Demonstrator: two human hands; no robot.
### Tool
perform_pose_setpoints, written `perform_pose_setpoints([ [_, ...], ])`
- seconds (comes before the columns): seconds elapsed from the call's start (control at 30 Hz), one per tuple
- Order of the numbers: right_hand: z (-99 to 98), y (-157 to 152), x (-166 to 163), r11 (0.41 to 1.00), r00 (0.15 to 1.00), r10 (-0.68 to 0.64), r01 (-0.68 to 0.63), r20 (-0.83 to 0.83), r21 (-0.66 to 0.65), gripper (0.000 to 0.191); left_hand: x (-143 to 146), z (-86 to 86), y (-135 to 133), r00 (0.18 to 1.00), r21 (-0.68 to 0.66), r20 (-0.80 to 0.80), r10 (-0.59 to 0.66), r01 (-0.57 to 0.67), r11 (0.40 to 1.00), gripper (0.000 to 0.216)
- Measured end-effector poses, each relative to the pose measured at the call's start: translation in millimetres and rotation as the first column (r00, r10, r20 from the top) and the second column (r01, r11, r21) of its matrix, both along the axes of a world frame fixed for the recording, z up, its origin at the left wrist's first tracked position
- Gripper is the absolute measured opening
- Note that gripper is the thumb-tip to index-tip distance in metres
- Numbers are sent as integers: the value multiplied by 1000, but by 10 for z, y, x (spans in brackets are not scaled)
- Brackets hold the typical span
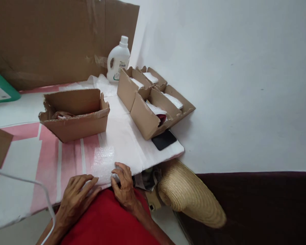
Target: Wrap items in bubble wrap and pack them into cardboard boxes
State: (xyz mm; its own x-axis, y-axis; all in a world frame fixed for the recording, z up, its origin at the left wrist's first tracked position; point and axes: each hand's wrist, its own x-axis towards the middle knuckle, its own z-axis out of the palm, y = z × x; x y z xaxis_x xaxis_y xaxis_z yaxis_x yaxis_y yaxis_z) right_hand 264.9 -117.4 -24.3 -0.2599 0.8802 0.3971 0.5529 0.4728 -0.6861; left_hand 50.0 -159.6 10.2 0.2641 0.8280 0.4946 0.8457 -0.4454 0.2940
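A sheet of bubble wrap (pixel 103 160) lies flat along the near table edge, in front of my red top. My left hand (pixel 78 192) has its fingers and thumb at the sheet's near left corner, gripping the edge there. On the right side, my right hand (pixel 123 189) bends its fingers over the wrap's near right corner, with the thumb close to the edge. Part of the wrap is hidden beneath the fingers. Beyond it stands an open cardboard box (pixel 84 126) with a pinkish item in plastic inside.
Cardboard compartments (pixel 142 119) at the right hold bubble-wrapped items. Next to them lies a black phone-like slab (pixel 164 140). A white jug (pixel 118 63) and a green container (pixel 2 88) stand farther back. A white cable (pixel 38 183) crosses the left; a straw hat (pixel 191 195) hangs below the table.
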Motion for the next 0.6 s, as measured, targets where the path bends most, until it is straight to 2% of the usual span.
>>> perform_pose_setpoints([
  [0.07,-1,5,2,1000,1000,3,-3,6,9,24,-9,-34,-16,999,-43,-27,-43,41,998,36],
  [0.2,-15,6,39,999,999,30,-30,-27,15,32,15,-116,-1,998,-78,34,-46,49,996,42],
  [0.43,-66,29,185,990,991,136,-136,-13,40,50,5,-138,45,996,-45,-2,-84,83,995,37],
  [0.6,-32,76,283,979,978,201,-201,57,-3,56,-55,-124,103,991,-26,-57,-121,120,992,36],
])
